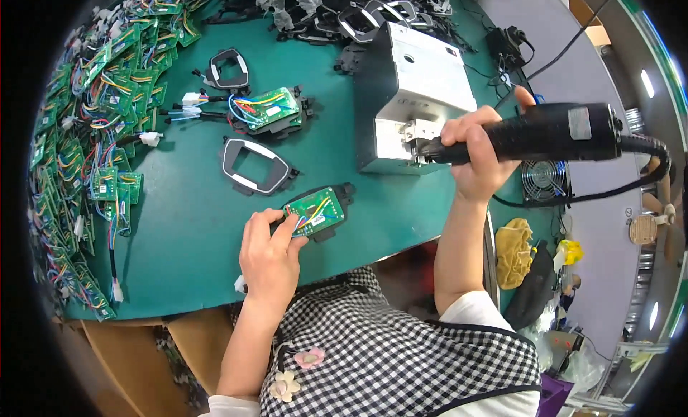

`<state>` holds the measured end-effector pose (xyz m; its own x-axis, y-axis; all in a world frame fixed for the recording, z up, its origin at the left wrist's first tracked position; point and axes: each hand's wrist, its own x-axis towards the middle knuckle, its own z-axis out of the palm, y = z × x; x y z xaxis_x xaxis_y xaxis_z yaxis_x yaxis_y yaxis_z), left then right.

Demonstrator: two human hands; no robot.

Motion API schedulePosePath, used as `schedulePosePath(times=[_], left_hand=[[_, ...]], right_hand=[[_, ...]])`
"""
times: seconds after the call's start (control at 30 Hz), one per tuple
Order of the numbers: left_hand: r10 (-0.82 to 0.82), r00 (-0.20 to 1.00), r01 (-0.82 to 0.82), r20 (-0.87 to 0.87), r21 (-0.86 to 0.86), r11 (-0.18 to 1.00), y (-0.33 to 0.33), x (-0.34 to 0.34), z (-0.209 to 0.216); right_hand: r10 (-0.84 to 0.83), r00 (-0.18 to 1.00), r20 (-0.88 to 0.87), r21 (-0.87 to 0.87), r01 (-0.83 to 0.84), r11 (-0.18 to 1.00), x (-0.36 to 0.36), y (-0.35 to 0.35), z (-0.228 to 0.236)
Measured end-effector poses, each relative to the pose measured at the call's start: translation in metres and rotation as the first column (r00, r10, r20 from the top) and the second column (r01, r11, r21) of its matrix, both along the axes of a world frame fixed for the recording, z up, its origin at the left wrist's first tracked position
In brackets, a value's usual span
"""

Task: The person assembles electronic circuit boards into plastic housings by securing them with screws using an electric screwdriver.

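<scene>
My right hand (pixel 479 152) grips a black electric screwdriver (pixel 552 132) held nearly level. Its front end points left and meets the metal outlet of a white and grey box, which looks like a screw feeder (pixel 430 69); the very tip is hard to make out. With fingers and thumb, my left hand (pixel 271 256) holds the left edge of a green circuit board (pixel 315 213), which sits on a black plastic holder near the table's front edge. Coloured wires cross the board. Just beyond lies a grey and black frame (pixel 259 167) with a rectangular opening.
Wired circuit boards (pixel 107 94) are heaped along the left side. Another board (pixel 269 107) on a black holder and a smaller frame (pixel 228 69) lie on the green table (pixel 186 259). More frames (pixel 358 21) pile up behind. The screwdriver's cable (pixel 645 179) loops past a fan (pixel 545 179).
</scene>
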<state>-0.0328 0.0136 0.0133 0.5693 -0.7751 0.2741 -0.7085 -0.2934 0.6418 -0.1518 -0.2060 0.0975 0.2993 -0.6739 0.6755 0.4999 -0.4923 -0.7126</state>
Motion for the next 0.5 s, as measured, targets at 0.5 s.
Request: schedulePosePath(times=[0.5], left_hand=[[0.015, 0.997, -0.009, 0.074, -0.076, 0.997, 0.0, 0.0, -0.011]], right_hand=[[0.329, 0.941, 0.079, 0.222, -0.339, 0.914, 0.075, 0.097, -0.036]])
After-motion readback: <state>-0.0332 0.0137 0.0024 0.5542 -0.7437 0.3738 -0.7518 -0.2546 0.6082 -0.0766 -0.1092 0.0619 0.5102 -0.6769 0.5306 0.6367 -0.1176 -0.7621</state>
